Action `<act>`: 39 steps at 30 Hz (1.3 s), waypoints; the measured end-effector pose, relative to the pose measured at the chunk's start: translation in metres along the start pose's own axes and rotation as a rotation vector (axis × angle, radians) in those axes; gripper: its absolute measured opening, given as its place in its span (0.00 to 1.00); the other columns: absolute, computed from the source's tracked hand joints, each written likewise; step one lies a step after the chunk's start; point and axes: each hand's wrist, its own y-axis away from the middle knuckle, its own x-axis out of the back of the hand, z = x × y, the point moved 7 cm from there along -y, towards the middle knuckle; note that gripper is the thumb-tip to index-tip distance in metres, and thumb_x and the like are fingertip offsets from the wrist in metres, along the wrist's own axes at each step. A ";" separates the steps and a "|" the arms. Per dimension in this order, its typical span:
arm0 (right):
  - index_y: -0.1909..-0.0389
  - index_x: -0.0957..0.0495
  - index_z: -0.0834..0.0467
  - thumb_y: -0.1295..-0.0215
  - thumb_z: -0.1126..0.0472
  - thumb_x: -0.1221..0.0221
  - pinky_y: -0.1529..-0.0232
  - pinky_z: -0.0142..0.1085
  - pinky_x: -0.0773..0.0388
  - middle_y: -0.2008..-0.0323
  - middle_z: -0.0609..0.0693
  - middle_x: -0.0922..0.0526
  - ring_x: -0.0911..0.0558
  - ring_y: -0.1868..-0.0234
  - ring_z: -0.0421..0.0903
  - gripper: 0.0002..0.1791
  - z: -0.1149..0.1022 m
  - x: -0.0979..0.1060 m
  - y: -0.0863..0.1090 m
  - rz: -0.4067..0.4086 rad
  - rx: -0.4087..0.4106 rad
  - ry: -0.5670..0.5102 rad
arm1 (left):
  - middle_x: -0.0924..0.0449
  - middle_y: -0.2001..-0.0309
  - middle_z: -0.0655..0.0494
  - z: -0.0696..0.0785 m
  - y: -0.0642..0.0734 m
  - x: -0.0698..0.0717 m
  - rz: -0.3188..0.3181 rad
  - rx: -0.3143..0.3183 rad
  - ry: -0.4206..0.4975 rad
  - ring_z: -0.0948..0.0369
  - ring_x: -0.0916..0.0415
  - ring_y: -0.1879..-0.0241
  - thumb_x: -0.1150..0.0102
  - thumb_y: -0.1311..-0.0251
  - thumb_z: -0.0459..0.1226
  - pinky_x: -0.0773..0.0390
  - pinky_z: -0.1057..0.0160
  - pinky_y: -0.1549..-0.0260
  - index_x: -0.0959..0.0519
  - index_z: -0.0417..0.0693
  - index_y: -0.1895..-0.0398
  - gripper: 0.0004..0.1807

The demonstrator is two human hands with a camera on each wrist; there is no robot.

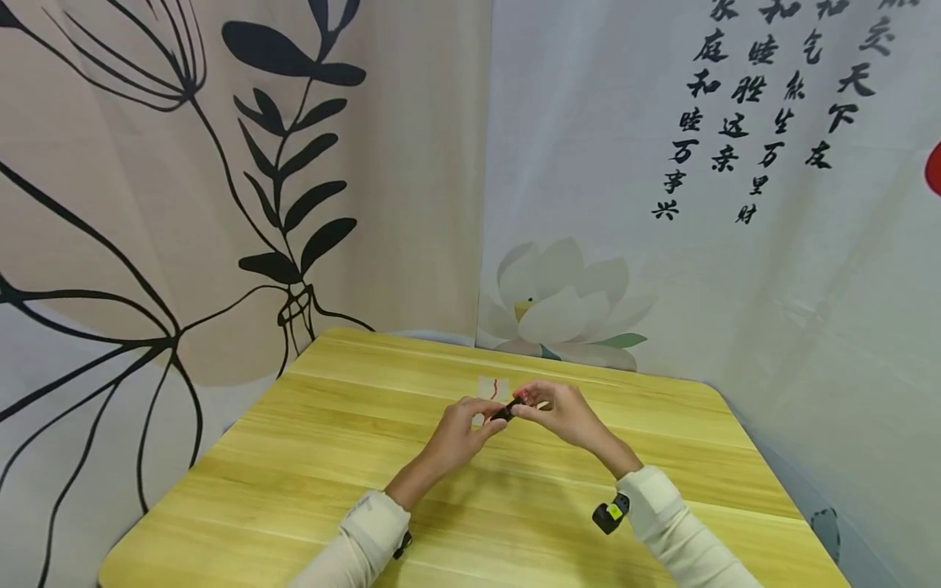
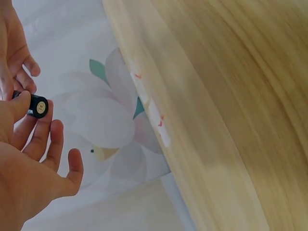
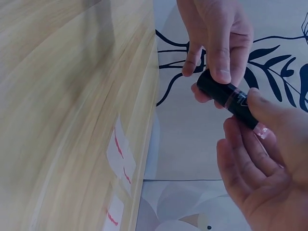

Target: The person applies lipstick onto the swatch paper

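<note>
A black lipstick tube [image 1: 504, 412] is held between both hands above the table. My left hand [image 1: 457, 434] pinches one end between thumb and fingers; in the left wrist view a round pale label [image 2: 41, 107] shows on that end. My right hand [image 1: 564, 414] pinches the other end, where a clear pinkish tip [image 3: 261, 130] sticks out. A narrow reddish band crosses the middle of the tube in the right wrist view. Beyond the hands lies a white paper piece [image 1: 485, 385] with a red stroke, partly hidden by them.
The wooden table [image 1: 309, 474] reaches to the patterned cloth [image 1: 412, 204] behind it. In the right wrist view, white paper pieces [image 3: 113, 157] with red strokes lie near the table's edge. A small black device [image 1: 608, 516] is strapped to the right wrist.
</note>
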 end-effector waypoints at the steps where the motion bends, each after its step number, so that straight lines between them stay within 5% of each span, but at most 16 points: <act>1: 0.50 0.15 0.55 0.30 0.53 0.32 0.56 0.35 0.15 0.58 0.46 0.13 0.14 0.58 0.42 0.13 -0.001 0.000 0.000 -0.005 0.001 0.000 | 0.14 0.59 0.59 0.000 0.000 0.001 -0.001 0.001 0.002 0.60 0.23 0.56 0.35 0.29 0.38 0.24 0.58 0.60 0.13 0.46 0.47 0.12; 10: 0.47 0.15 0.58 0.31 0.57 0.31 0.56 0.34 0.15 0.57 0.47 0.12 0.13 0.56 0.44 0.15 0.000 -0.005 0.000 -0.018 -0.001 -0.036 | 0.13 0.57 0.60 -0.010 0.002 0.000 -0.021 0.016 0.060 0.58 0.21 0.51 0.34 0.30 0.40 0.22 0.46 0.48 0.13 0.48 0.47 0.12; 21: 0.44 0.17 0.62 0.30 0.62 0.32 0.53 0.36 0.15 0.53 0.55 0.13 0.12 0.52 0.51 0.16 0.003 -0.011 0.007 -0.035 -0.009 -0.185 | 0.13 0.49 0.54 -0.010 0.006 -0.001 -0.065 0.011 0.127 0.54 0.21 0.44 0.36 0.29 0.41 0.23 0.45 0.44 0.14 0.46 0.44 0.15; 34: 0.42 0.18 0.63 0.29 0.64 0.34 0.50 0.37 0.16 0.48 0.57 0.15 0.13 0.50 0.47 0.17 0.005 -0.006 0.011 -0.132 0.051 -0.260 | 0.12 0.50 0.58 -0.011 0.005 -0.008 -0.215 0.042 0.225 0.59 0.20 0.48 0.39 0.26 0.41 0.27 0.41 0.43 0.12 0.50 0.46 0.12; 39: 0.41 0.18 0.61 0.30 0.62 0.33 0.50 0.38 0.16 0.48 0.52 0.14 0.15 0.51 0.45 0.18 0.001 -0.004 0.013 -0.134 0.110 -0.177 | 0.14 0.49 0.60 -0.007 0.005 -0.011 -0.266 0.041 0.158 0.59 0.20 0.46 0.40 0.25 0.43 0.27 0.40 0.40 0.14 0.51 0.44 0.13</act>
